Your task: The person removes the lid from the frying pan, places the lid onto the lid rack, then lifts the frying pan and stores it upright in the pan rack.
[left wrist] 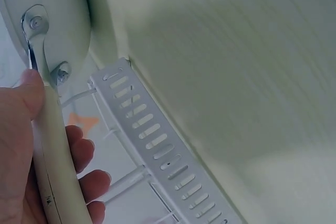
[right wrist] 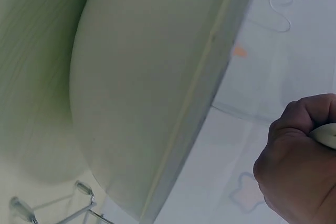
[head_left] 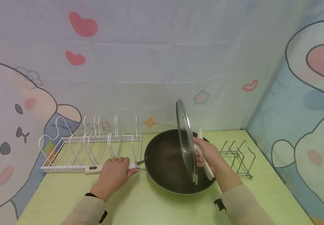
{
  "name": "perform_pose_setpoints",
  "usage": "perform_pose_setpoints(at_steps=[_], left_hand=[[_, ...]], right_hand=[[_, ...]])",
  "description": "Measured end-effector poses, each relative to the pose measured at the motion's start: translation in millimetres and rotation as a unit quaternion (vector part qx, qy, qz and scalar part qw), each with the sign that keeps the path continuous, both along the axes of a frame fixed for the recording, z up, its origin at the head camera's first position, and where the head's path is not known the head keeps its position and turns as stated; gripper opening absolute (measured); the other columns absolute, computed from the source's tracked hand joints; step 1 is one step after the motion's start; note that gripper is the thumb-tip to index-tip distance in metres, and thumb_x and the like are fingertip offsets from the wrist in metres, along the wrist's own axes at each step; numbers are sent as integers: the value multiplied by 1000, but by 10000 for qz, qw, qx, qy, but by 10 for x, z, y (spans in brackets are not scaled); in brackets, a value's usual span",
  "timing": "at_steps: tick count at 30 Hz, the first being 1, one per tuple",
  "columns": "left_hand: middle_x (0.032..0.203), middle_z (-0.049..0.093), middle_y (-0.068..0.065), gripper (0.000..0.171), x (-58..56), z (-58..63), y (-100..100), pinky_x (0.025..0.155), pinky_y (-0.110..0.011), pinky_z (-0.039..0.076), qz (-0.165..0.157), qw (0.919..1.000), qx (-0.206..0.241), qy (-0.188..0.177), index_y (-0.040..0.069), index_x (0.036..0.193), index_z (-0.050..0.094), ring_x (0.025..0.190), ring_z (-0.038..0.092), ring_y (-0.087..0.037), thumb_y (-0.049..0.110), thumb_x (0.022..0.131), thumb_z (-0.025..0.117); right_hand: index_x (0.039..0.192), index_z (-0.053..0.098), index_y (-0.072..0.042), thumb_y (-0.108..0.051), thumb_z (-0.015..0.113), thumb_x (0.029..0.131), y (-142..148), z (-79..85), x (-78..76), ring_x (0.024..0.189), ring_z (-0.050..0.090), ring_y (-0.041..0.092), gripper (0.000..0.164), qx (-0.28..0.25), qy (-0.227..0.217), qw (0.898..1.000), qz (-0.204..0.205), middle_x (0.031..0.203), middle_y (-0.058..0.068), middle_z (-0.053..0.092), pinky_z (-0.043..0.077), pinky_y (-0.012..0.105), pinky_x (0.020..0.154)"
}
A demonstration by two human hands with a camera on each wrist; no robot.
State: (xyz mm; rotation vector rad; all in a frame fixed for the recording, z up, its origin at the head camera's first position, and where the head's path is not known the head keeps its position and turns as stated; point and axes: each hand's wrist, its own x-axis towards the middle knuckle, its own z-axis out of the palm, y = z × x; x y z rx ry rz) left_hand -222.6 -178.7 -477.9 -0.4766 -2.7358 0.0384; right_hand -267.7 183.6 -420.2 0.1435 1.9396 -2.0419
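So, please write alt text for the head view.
A person's left hand grips a frying pan by its handle; the right hand holds a glass lid nearly upright over the pan. A white divider rack stands left, a metal rack right.

The lid bars my right hand leftward, the white rack stands just beyond my left hand, and the small rack flanks the pan; I could pass along the near table.
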Motion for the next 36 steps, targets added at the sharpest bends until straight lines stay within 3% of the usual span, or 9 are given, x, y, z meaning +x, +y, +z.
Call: perform_pose_setpoints(at_steps=[4, 8, 16, 19, 24, 26, 30, 34, 36], left_hand=[[71, 57, -2, 52, -12, -15, -5, 64, -40, 48, -5, 10000, 77, 27, 12, 81, 53, 67, 62, -26, 58, 97, 71], [73, 58, -1, 51, -30, -8, 7, 66, -41, 48, 76, 9997, 152, -195, 12, 83, 56, 69, 63, -26, 59, 97, 70], [80, 66, -4, 49, -27, 55, 19, 71, -45, 52, 208, 9976, 401, -517, 10, 92, 63, 76, 68, -29, 57, 96, 73], [82, 68, -5, 49, -30, 40, 26, 72, -46, 53, 246, 9971, 439, -565, 9, 95, 65, 78, 69, -30, 57, 96, 73], [82, 69, -5, 49, -33, -9, 25, 72, -46, 53, 257, 9971, 382, -598, 10, 93, 66, 79, 69, -30, 58, 96, 71], [83, 69, -5, 48, -29, -19, 23, 73, -46, 52, 260, 9973, 361, -587, 11, 92, 65, 79, 69, -30, 58, 96, 71], [83, 69, -5, 47, -17, -25, 20, 72, -46, 51, 245, 9979, 322, -503, 12, 89, 63, 78, 68, -30, 58, 96, 72], [81, 67, -4, 47, -6, -23, 20, 74, -46, 52, 194, 9986, 219, -436, 13, 89, 60, 77, 66, -30, 57, 96, 72], [82, 67, -4, 47, -10, -26, 22, 75, -46, 53, 169, 9989, 183, -391, 12, 90, 60, 77, 66, -30, 57, 96, 71]], right_hand=[[98, 51, -9, -44, 49, 111, -12, -34, 0, 40, 37, 4, 37, -397, 137, 9991, 9, 57, -7, 47, 34, 20, 38], [98, 49, -9, -42, 44, 113, -8, -73, -1, 40, 36, 4, 37, -727, 253, 9970, 62, 55, -7, 46, 33, 20, 38], [97, 51, -13, -41, 56, 110, -25, -139, -3, 39, 40, 3, 32, -887, 211, 9950, -416, 57, -10, 50, 35, 19, 36], [99, 50, -12, -41, 56, 110, -17, -167, -5, 39, 40, 3, 32, -938, 230, 9943, -443, 57, -10, 49, 35, 19, 36], [109, 56, -10, -48, 66, 104, 2, -196, 12, 44, 48, 5, 40, -621, 96, 9942, -875, 62, -9, 53, 43, 21, 41], [109, 55, -11, -48, 69, 103, 4, -198, 19, 47, 52, 7, 40, -735, -6, 9923, -997, 63, -9, 54, 46, 22, 43], [107, 40, -16, -41, 56, 111, 19, -199, 12, 45, 48, 5, 29, -1545, -141, 9864, -536, 58, -9, 51, 41, 20, 42], [106, 27, -19, -36, 37, 116, 71, -209, -5, 41, 44, 2, 23, -2319, -116, 9722, 288, 55, -11, 47, 36, 17, 38], [103, 27, -18, -36, 35, 116, 97, -219, -4, 42, 45, 1, 23, -2587, -33, 9645, 533, 56, -11, 49, 36, 16, 38]])
